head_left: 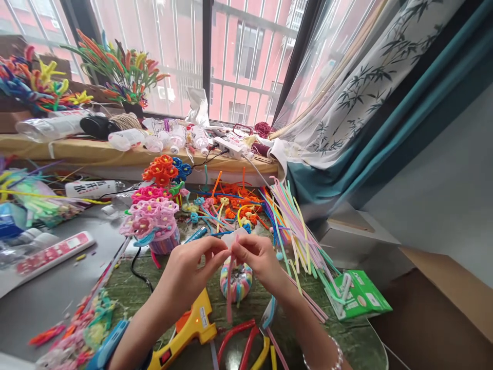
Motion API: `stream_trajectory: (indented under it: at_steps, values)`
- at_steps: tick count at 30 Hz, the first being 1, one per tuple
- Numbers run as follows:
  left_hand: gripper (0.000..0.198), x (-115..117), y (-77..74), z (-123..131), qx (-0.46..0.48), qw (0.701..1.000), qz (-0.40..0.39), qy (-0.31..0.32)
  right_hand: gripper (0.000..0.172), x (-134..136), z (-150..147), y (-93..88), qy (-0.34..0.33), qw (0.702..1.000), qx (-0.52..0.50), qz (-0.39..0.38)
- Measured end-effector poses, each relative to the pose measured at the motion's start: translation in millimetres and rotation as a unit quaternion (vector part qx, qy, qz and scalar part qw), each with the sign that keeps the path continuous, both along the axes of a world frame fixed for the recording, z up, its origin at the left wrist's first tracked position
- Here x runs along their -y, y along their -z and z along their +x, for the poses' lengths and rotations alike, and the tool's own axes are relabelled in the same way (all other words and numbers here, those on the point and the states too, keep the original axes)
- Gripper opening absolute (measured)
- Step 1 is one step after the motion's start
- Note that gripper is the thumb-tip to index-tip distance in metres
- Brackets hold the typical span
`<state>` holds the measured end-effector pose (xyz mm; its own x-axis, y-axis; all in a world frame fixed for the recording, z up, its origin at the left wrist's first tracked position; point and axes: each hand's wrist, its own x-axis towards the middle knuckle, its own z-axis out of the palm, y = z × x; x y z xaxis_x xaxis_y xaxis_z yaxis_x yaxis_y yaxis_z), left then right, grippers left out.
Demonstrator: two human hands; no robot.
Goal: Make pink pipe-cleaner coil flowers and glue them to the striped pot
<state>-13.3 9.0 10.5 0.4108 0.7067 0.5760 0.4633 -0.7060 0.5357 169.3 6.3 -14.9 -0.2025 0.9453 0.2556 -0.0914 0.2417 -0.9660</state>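
Observation:
My left hand [190,264] and my right hand [262,262] meet in the middle, thumbs and fingertips pinched together on a pink pipe cleaner [230,293]. One end of it hangs straight down below my fingers. Right behind that end sits a small round piece wrapped in pastel stripes [246,288], with a shiny dark centre. A whitish translucent scrap [230,238] shows just beyond my fingertips; whether I hold it too, I cannot tell. Below my left hand lies a yellow glue gun [196,324]. Red-handled pliers [250,341] lie near my right forearm.
Loose pastel pipe cleaners [296,226] fan out at the right, beside a green packet [364,295]. A pot of pink pipe-cleaner flowers [164,241] stands at the left. Orange pieces [246,195] are heaped behind. Bottles [127,139] and a power strip [227,147] line the windowsill.

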Motion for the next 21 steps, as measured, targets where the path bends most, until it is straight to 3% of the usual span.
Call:
stream_trajectory:
  at_steps: [2, 5, 9, 17, 21]
  values:
    - [0.007, 4.2, 0.7, 1.9, 0.015, 0.999, 0.031, -0.018, 0.043, 3.9, -0.5, 1.2, -0.048, 0.998, 0.008, -0.028]
    - [0.014, 7.5, 3.5, 1.6, 0.009, 0.996, 0.092, 0.018, 0.045, 9.4, -0.4, 2.5, -0.117, 0.991, 0.011, -0.058]
    - [0.015, 3.5, 9.8, -6.2, -0.004, 0.992, 0.117, 0.054, 0.041, 12.4, 1.6, 6.3, -0.139, 0.986, 0.002, -0.096]
    - [0.006, -0.9, 14.6, -16.7, -0.007, 0.998, 0.054, 0.043, 0.034, 11.1, 6.5, 1.6, -0.107, 0.988, 0.068, -0.089]
    - [0.006, 0.2, 17.4, -9.6, 0.065, 0.992, -0.102, 0.040, 0.035, 13.4, 0.1, 2.7, -0.041, 0.996, 0.072, -0.040]
